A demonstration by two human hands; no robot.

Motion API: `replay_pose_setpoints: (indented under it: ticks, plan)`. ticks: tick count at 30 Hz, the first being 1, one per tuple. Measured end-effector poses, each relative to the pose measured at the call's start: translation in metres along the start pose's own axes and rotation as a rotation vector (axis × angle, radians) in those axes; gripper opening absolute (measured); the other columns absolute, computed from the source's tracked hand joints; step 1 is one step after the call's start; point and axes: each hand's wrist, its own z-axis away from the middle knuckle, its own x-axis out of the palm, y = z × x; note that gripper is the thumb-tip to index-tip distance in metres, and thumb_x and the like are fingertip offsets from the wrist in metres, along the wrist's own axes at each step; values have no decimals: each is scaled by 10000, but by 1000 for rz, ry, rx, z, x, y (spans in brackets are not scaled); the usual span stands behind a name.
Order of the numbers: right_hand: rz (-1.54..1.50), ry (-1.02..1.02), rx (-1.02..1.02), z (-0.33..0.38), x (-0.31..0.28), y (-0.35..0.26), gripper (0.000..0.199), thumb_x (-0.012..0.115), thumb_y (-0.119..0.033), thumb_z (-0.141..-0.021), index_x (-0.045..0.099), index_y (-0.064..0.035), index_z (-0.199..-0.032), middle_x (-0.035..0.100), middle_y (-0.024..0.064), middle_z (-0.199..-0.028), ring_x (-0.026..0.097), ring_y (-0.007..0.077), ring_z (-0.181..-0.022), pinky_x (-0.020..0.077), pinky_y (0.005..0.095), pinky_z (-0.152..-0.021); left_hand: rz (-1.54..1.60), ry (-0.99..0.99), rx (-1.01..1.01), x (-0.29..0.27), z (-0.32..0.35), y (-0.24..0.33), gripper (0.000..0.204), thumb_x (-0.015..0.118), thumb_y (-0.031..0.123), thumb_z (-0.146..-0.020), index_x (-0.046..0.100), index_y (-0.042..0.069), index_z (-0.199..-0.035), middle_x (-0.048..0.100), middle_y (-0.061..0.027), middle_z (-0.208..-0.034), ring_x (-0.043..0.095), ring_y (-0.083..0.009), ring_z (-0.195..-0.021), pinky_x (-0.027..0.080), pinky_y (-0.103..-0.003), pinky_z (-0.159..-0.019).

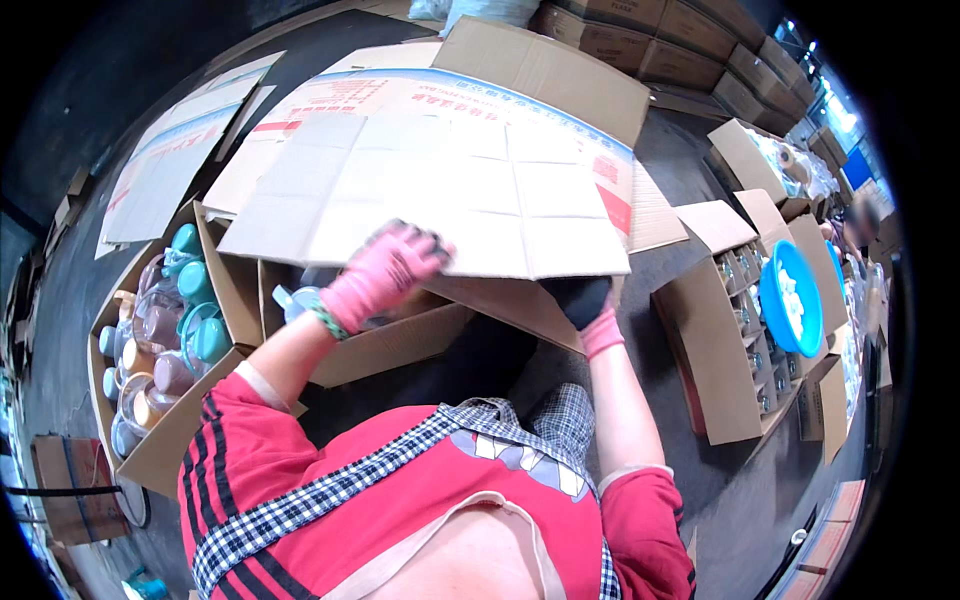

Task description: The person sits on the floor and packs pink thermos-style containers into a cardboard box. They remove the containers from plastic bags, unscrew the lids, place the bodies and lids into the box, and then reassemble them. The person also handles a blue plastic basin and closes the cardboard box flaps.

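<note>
A large cardboard sheet (450, 200), pale and creased with fold lines, lies across the middle over an open carton. My left hand (385, 272), in a pink glove with dark fingertips, is closed at its near edge, fingers bent over the top. At the near right corner my right hand (588, 308), in a pink and black glove, grips the edge from beneath; its fingers are mostly hidden. Below the sheet, the carton (390, 350) shows part of its wall and a light blue handled jug (296, 300). The sheet hides most of its contents.
An open carton (235, 310) of coloured plastic jugs stands at the left. Printed flattened cardboard (180, 160) lies farther left. To the right, a divided carton (708, 345) holds glass jars, with a blue basin (785, 335) of white pieces on it. Stacked boxes (640, 40) stand behind.
</note>
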Motion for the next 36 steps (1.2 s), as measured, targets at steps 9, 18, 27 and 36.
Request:
replay_pose_setpoints:
  ticks: [9,18,27,36]
  plan:
    - [511,335,-28,124,-46,-69,455,499,-353,-848,500,7,-1128,561,106,-1050,546,211,-933,446,336,-805,102,43,224,49,-15,23,443,543,242,-754,455,188,-1185,486,-46,-1150,466,-236,-1052,360,-482,-892]
    - [1833,1017,-420,61,-19,-43,548,699,-260,-698,488,46,-1101,501,181,-1108,474,240,-1005,362,346,-883,734,665,-1398,93,52,-12,922,700,451,-642,253,-35,-1286,204,-239,-1351,261,-364,-1219,242,-454,-992]
    - [1240,596,-308,51,-30,-17,541,679,-148,-730,413,44,-1159,520,133,-1089,500,211,-985,386,317,-881,1879,875,-1445,116,55,-49,204,659,252,-758,544,102,-834,564,-15,-759,540,-120,-665,448,-274,-609]
    - [1228,636,-361,42,-24,21,545,659,-172,-751,406,59,-1174,484,162,-1152,473,239,-1029,361,318,-902,2030,1072,-1375,180,50,-114,346,629,260,-789,534,44,-1043,583,-47,-966,564,-179,-875,451,-318,-800]
